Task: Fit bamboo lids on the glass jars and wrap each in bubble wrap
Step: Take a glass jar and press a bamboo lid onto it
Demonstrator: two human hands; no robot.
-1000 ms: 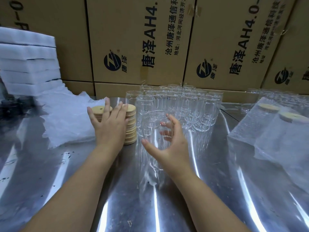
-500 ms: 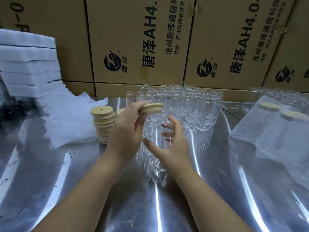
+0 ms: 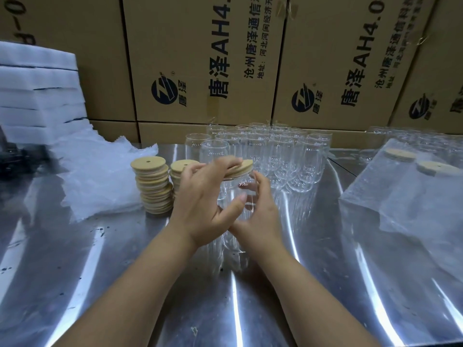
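A clear glass jar (image 3: 234,196) stands upright on the steel table (image 3: 313,284) in front of me. My right hand (image 3: 260,211) grips its right side, fingers curled around the glass. My left hand (image 3: 208,199) holds a round bamboo lid (image 3: 240,169) on the jar's mouth, fingers on top of it, the lid still a little tilted. Two stacks of bamboo lids (image 3: 152,184) stand just left of my hands. A pile of bubble wrap (image 3: 100,176) lies further left.
Several empty glass jars (image 3: 275,151) crowd the table behind my hands. Wrapped, lidded jars (image 3: 413,186) lie at the right. White foam sheets (image 3: 37,96) are stacked at the far left. Cardboard boxes (image 3: 205,58) wall off the back.
My left hand took a lid from the stacks, carried it right and lowered it onto the jar's mouth. My right hand kept its hold on the jar.
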